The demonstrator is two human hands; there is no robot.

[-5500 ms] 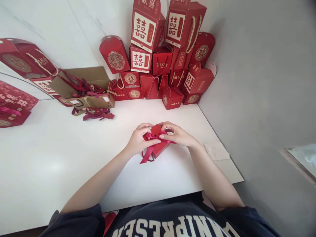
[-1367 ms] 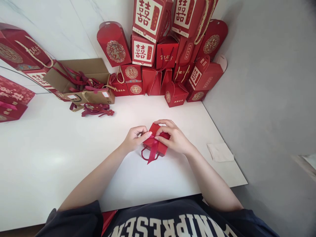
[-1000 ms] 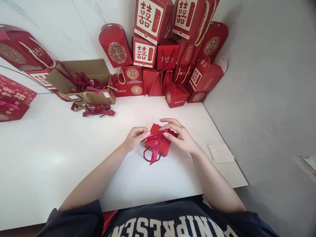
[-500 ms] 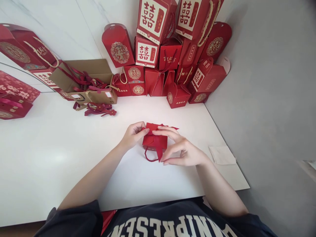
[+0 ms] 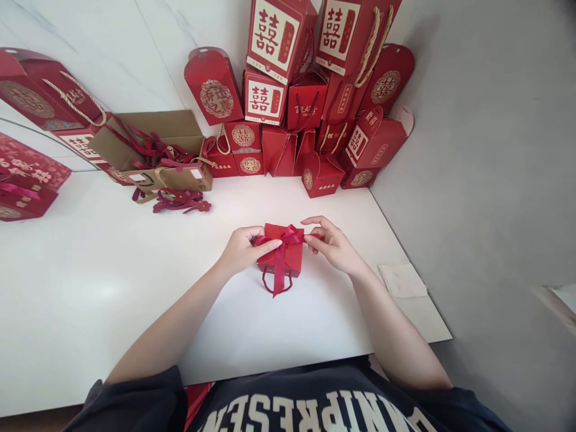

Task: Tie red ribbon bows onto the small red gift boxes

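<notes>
A small red gift box (image 5: 290, 255) lies on the white table (image 5: 90, 282) just in front of me, with a dark red satin ribbon (image 5: 281, 252) crossing its top in a bow. My left hand (image 5: 240, 249) pinches the ribbon loop at the box's left side. On the right side, my right hand (image 5: 335, 246) pinches the other loop end between thumb and forefinger. One ribbon tail and a cord handle hang off the box's near edge.
A pile of red gift boxes and bags (image 5: 306, 102) stands against the wall at the back. An open cardboard box (image 5: 155, 150) with red ribbons sits back left, loose ribbons (image 5: 180, 203) before it. More red boxes (image 5: 27, 174) lie far left. A paper slip (image 5: 402, 279) rests near the right edge.
My right hand, spread over the box front half a second ago, has moved up and right and now pinches the ribbon's right loop. The bow is drawn out sideways.
</notes>
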